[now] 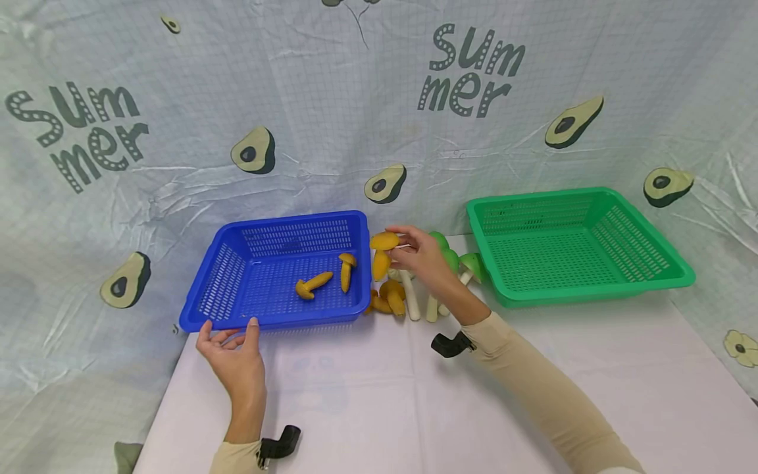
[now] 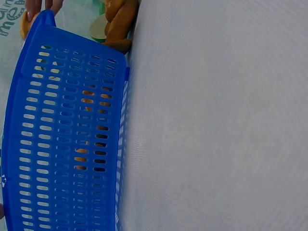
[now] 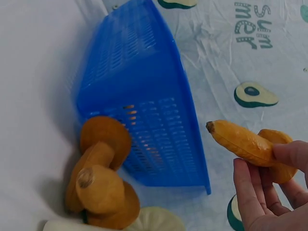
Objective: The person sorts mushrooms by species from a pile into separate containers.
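Right hand [image 1: 422, 253]: thumb and fingers pinch one yellow mushroom [image 1: 381, 263], stem hanging down.
Held mushroom: just beside the blue basket's [image 1: 272, 286] right rim; right-wrist view shows a narrow gap between stem tip and rim.
Left hand [image 1: 235, 361]: thumb and fingers apart at the near rim; cannot tell whether they pinch it.
Blue basket: two yellow mushrooms [image 1: 320, 280] lie near its right wall; bare mesh on the left.
Between baskets: tight; loose yellow mushrooms [image 1: 393, 296] crowd the blue wall, green-capped mushrooms [image 1: 472, 263] reach the green basket [image 1: 547, 260].
Pale table [image 1: 367, 401]: broad open stretch in front, between the forearms.
Backdrop [image 1: 331, 125]: rises close behind both baskets.
Writing: "summer", broken "sum / mer", printed twice in head view.
Blue rim mark: small, white, unreadable.
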Demonstrator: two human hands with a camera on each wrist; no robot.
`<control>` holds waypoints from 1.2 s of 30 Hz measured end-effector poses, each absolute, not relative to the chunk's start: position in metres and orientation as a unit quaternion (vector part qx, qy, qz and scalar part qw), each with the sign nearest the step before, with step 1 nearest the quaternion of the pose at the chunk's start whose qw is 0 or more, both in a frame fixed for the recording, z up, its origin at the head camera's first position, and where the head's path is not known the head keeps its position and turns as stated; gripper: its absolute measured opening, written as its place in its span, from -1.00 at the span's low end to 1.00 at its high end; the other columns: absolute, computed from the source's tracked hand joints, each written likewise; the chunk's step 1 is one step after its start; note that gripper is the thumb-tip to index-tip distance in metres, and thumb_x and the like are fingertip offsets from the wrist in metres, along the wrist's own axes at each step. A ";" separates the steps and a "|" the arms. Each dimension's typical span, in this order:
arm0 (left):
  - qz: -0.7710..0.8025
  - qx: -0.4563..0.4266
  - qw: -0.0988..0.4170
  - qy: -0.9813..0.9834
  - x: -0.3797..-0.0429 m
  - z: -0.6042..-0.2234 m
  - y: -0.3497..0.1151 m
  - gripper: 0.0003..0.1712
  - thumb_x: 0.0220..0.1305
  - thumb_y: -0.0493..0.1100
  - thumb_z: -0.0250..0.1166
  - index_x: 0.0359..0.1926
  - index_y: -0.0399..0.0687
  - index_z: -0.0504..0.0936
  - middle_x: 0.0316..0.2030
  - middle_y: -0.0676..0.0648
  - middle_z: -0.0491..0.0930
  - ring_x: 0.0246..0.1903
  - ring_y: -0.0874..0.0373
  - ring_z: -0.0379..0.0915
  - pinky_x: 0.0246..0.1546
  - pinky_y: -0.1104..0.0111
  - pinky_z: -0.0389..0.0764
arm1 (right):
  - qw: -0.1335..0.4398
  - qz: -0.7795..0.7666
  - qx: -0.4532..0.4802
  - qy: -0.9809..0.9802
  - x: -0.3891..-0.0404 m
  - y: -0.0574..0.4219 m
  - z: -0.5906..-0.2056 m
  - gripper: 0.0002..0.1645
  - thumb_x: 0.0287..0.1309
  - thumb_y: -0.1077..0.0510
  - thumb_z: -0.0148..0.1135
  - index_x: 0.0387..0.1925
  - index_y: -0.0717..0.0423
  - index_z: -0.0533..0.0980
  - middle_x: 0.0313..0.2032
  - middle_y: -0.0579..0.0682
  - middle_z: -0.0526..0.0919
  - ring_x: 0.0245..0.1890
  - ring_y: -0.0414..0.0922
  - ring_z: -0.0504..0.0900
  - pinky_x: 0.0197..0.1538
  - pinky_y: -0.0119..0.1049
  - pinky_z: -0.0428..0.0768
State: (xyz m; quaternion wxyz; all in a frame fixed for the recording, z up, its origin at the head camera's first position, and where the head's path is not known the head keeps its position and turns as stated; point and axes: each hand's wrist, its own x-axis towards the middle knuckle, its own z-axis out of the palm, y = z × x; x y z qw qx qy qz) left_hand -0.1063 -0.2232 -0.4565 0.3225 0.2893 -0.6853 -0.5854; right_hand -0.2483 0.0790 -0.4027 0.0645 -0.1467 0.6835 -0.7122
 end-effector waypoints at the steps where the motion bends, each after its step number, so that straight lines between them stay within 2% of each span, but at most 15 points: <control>1: -0.585 0.289 0.323 -0.685 -0.106 -0.457 -0.223 -0.10 0.33 -0.08 0.40 0.50 0.01 0.04 -0.12 0.15 0.30 -0.25 0.27 0.37 -0.33 0.61 0.43 | 0.066 -0.712 -0.147 0.684 -0.249 0.077 -0.401 -0.45 0.31 0.30 0.24 0.32 0.15 0.45 0.04 0.19 0.61 -0.09 -0.01 0.70 0.00 -0.06 0.71; 6: -0.585 0.287 0.325 -0.686 -0.106 -0.457 -0.223 -0.10 0.33 -0.08 0.40 0.50 0.00 0.04 -0.12 0.15 0.30 -0.25 0.28 0.37 -0.32 0.62 0.43 | 0.075 -0.708 -0.151 0.686 -0.251 0.065 -0.395 -0.47 0.32 0.28 0.24 0.31 0.09 0.47 0.05 0.18 0.61 -0.09 0.00 0.70 -0.02 -0.07 0.72; 12: -0.581 0.288 0.325 -0.688 -0.106 -0.458 -0.223 -0.10 0.34 -0.07 0.39 0.50 0.01 0.04 -0.12 0.16 0.30 -0.24 0.29 0.36 -0.31 0.62 0.43 | 0.090 -0.703 -0.163 0.686 -0.254 0.051 -0.390 -0.47 0.34 0.30 0.23 0.31 0.14 0.44 0.05 0.20 0.65 -0.08 0.01 0.70 0.04 0.05 0.68; 19: -0.582 0.287 0.326 -0.688 -0.106 -0.459 -0.223 -0.10 0.34 -0.08 0.39 0.50 0.03 0.04 -0.11 0.15 0.29 -0.24 0.29 0.36 -0.32 0.61 0.43 | 0.111 -0.690 -0.164 0.696 -0.263 0.035 -0.385 -0.48 0.34 0.29 0.27 0.30 0.16 0.44 0.03 0.16 0.64 -0.03 0.02 0.70 -0.04 -0.13 0.73; 29: -0.580 0.289 0.324 -0.690 -0.105 -0.460 -0.224 -0.11 0.34 -0.07 0.38 0.50 0.03 0.04 -0.11 0.15 0.28 -0.24 0.29 0.36 -0.31 0.61 0.43 | 0.148 -0.673 -0.156 0.708 -0.275 0.019 -0.385 -0.51 0.36 0.25 0.27 0.28 0.16 0.45 0.04 0.15 0.62 0.01 0.03 0.69 -0.03 -0.11 0.72; 36: -0.583 0.282 0.328 -0.688 -0.106 -0.462 -0.225 -0.10 0.34 -0.09 0.39 0.50 0.02 0.04 -0.10 0.14 0.28 -0.24 0.28 0.36 -0.32 0.61 0.44 | 0.148 -0.647 -0.151 0.733 -0.282 0.009 -0.383 -0.51 0.38 0.20 0.27 0.28 0.15 0.45 0.05 0.13 0.61 0.01 0.02 0.68 -0.01 -0.13 0.72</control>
